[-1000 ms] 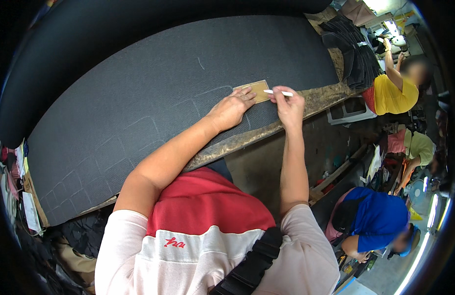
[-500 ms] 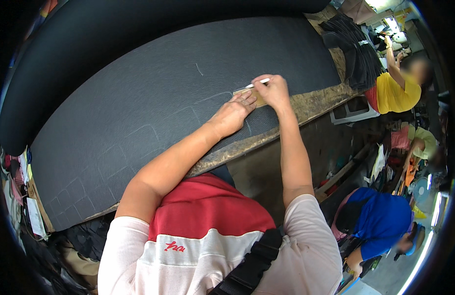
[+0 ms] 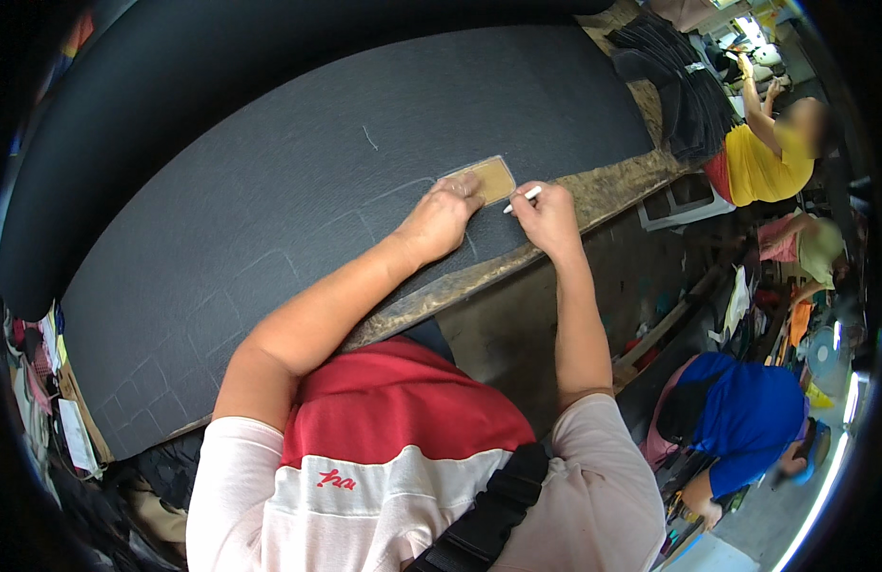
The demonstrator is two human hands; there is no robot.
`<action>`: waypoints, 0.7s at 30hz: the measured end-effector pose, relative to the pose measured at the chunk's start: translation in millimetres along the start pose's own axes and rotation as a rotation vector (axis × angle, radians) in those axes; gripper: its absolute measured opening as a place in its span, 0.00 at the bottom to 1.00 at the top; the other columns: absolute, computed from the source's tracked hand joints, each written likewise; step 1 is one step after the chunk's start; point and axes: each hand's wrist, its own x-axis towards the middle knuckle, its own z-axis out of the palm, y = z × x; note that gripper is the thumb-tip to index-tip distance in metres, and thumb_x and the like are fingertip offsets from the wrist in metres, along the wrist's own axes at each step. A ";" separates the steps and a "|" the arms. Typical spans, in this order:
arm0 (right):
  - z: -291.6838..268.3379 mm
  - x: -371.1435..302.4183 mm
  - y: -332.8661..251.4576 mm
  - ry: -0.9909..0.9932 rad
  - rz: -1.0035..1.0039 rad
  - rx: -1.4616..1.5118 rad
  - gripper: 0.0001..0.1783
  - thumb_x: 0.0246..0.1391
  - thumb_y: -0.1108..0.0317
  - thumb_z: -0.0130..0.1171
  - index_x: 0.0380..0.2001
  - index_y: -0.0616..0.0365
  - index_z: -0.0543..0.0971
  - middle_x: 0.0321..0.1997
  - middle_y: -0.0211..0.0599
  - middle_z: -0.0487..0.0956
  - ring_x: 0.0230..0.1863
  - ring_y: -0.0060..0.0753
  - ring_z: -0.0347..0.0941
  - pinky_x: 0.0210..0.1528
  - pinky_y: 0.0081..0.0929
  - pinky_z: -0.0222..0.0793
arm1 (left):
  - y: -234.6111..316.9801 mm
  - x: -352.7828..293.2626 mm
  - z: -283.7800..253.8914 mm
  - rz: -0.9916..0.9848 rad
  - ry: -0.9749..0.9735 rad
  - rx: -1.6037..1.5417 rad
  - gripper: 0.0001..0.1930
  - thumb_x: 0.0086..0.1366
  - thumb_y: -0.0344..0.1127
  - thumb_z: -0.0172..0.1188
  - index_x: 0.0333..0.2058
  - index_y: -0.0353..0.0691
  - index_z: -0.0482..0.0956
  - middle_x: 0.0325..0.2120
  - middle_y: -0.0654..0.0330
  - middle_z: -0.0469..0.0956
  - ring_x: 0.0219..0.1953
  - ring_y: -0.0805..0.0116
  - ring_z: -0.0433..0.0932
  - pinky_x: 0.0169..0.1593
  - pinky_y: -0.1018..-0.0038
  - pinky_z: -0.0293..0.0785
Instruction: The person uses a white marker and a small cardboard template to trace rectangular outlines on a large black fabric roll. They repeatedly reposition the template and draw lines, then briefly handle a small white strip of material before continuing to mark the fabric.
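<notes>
Dark cloth [image 3: 317, 124] covers most of my desk [image 3: 612, 195], its worn edge showing nearest me. Pale outlines [image 3: 283, 253] already run from the left end up to the tan template [image 3: 499, 181], which lies flat under my left hand [image 3: 439, 219], fingers extended. My right hand [image 3: 550, 217] pinches a white pen [image 3: 527, 197] by its lower right corner. Its top and right sides look traced; the bottom I can't judge, and cloth farther right seems unmarked.

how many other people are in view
3: a person in yellow at upper right, a person in pale green below them, and a person in blue at lower right. Others may be hidden.
</notes>
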 end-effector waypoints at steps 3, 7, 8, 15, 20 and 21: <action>2.4 -12.2 2.5 0.251 0.123 0.624 0.09 0.55 0.70 0.55 0.34 0.66 0.79 0.20 0.34 0.77 0.22 0.21 0.75 0.22 0.17 0.70 | 0.4 23.1 -10.8 -0.272 0.037 0.105 0.28 0.46 0.36 0.69 0.44 0.26 0.71 0.40 0.38 0.74 0.48 0.50 0.73 0.51 0.62 0.71; 20.0 -19.5 1.8 0.273 0.201 0.800 0.13 0.56 0.67 0.57 0.40 0.66 0.76 0.25 0.33 0.77 0.23 0.19 0.74 0.23 0.15 0.69 | -13.3 48.5 -21.1 -0.570 -0.086 -0.174 0.20 0.51 0.37 0.68 0.36 0.30 0.72 0.28 0.49 0.77 0.28 0.58 0.77 0.34 0.68 0.75; 28.1 -19.6 -0.6 0.308 0.214 0.785 0.16 0.54 0.67 0.60 0.43 0.67 0.74 0.25 0.32 0.77 0.23 0.18 0.73 0.24 0.15 0.69 | -14.1 51.9 -19.2 -0.641 -0.052 -0.420 0.18 0.53 0.36 0.67 0.35 0.30 0.72 0.26 0.53 0.77 0.25 0.63 0.76 0.30 0.71 0.74; 24.4 11.1 15.8 0.470 0.104 1.322 0.22 0.47 0.86 0.57 0.48 0.69 0.68 0.30 0.32 0.72 0.29 0.24 0.72 0.35 0.18 0.73 | 37.9 46.0 26.4 -0.765 0.239 -1.672 0.09 0.63 0.34 0.58 0.26 0.37 0.73 0.16 0.63 0.74 0.18 0.80 0.72 0.19 0.86 0.66; -39.7 58.0 66.3 0.272 0.079 0.834 0.21 0.44 0.86 0.59 0.45 0.66 0.73 0.33 0.35 0.78 0.35 0.22 0.75 0.38 0.17 0.72 | 63.0 32.0 43.2 0.020 -0.070 -0.379 0.13 0.56 0.36 0.62 0.33 0.32 0.75 0.29 0.52 0.78 0.35 0.55 0.78 0.42 0.63 0.74; -41.4 65.5 73.2 0.206 0.058 0.797 0.20 0.44 0.86 0.59 0.44 0.65 0.73 0.33 0.35 0.78 0.34 0.22 0.74 0.38 0.17 0.71 | 62.0 35.3 46.8 0.109 0.025 -0.285 0.15 0.56 0.37 0.62 0.36 0.32 0.74 0.34 0.50 0.76 0.41 0.53 0.75 0.46 0.62 0.70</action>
